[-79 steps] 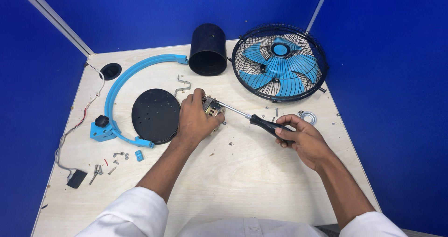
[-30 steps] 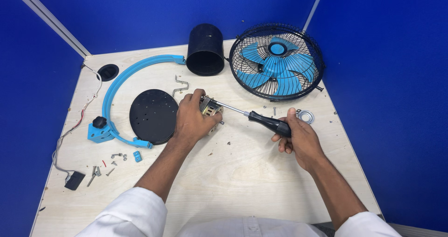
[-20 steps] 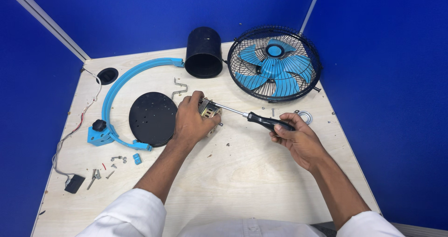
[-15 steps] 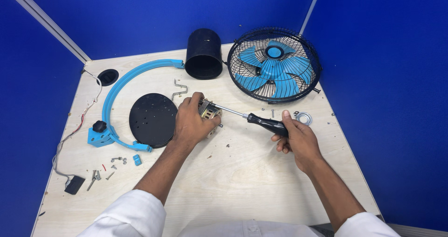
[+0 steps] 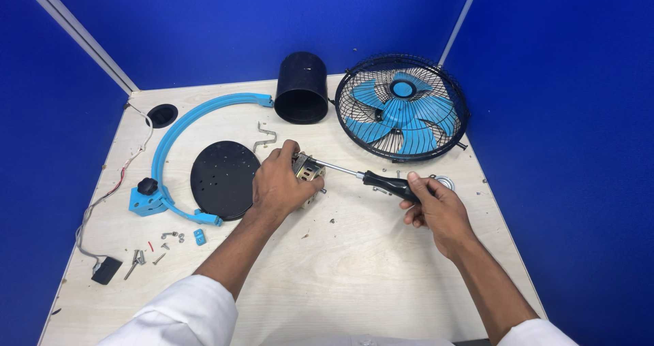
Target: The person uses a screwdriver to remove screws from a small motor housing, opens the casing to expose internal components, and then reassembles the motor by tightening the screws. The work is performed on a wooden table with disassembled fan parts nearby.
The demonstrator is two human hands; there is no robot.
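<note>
My left hand (image 5: pixel 279 182) grips a small metal fan motor (image 5: pixel 308 172) on the pale wooden table (image 5: pixel 354 271), just right of a round black plate (image 5: pixel 223 180). My right hand (image 5: pixel 436 206) holds a screwdriver (image 5: pixel 385 182) by its black handle. Its shaft points left, and the tip meets the motor's top. A small metal ring (image 5: pixel 444 181) lies just behind my right hand.
A black fan cage with blue blades (image 5: pixel 402 107) and a black cylinder cover (image 5: pixel 301 88) stand at the back. A blue curved bracket (image 5: pixel 178 138) arcs at the left, with wires (image 5: pixel 112 189), a bent metal clip (image 5: pixel 266 136) and several loose screws (image 5: pixel 163 240) nearby.
My right hand has shifted its grip along the screwdriver handle, turning it, while the tip stays on the motor. My left hand has kept its hold. The view has shifted slightly.
</note>
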